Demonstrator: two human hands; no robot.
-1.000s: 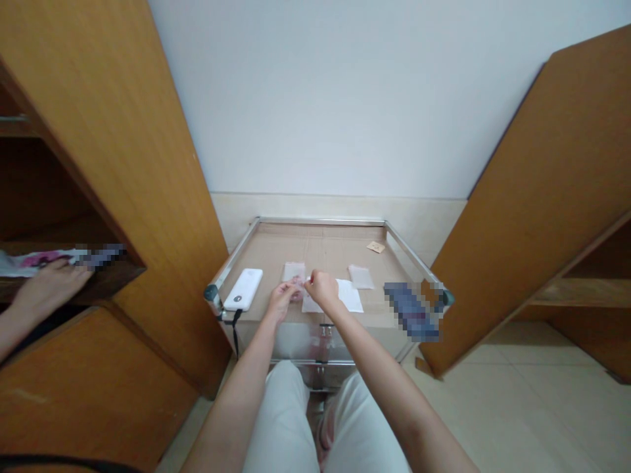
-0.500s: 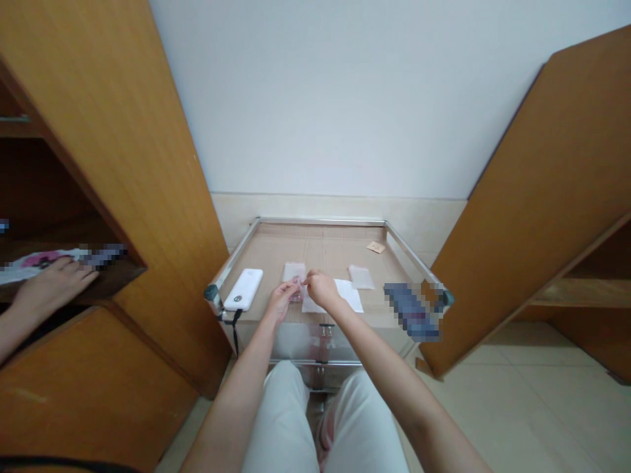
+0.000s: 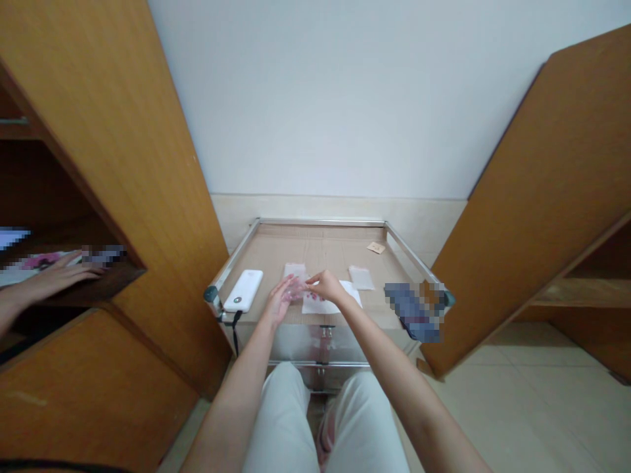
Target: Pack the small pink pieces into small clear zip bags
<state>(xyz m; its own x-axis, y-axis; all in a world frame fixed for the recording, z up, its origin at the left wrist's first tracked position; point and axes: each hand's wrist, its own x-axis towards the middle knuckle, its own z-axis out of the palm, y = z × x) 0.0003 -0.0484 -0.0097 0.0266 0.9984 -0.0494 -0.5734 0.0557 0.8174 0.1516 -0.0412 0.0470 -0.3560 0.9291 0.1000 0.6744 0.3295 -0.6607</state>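
A small piece of clear plastic film [image 3: 294, 290], thin, glossy and tinged with pink, is between the two hands, just above the front part of the desk [image 3: 320, 244]. The left hand [image 3: 279, 303] has its grip folded lightly about the film, fingers extended along it; the right hand [image 3: 324, 286] brings thumb and fingertips together at the film's right edge, though whether they pinch it I cannot tell. Under the right hand lies a flat white sheet [image 3: 348, 301] printed with pink shapes, too small to read. Behind the left fingers is a translucent, rectangular plastic packet [image 3: 294, 269], and a similar packet [image 3: 361, 278] lies right of the right hand. A tan card [image 3: 376, 247] near the back right corner bears dark marks, illegible here. At the left sits a smooth white rounded slab [image 3: 244, 290] with a round dark mark and a black strap [image 3: 235, 334]; at the right, a dark object [image 3: 413, 314] is blurred into blocks. The desk is lined with creased brown cardboard and edged in shiny metal. Farther left, another person's hand [image 3: 62, 276] rests on a pink-printed sheet [image 3: 39, 261] inside a wooden cabinet [image 3: 162, 197].
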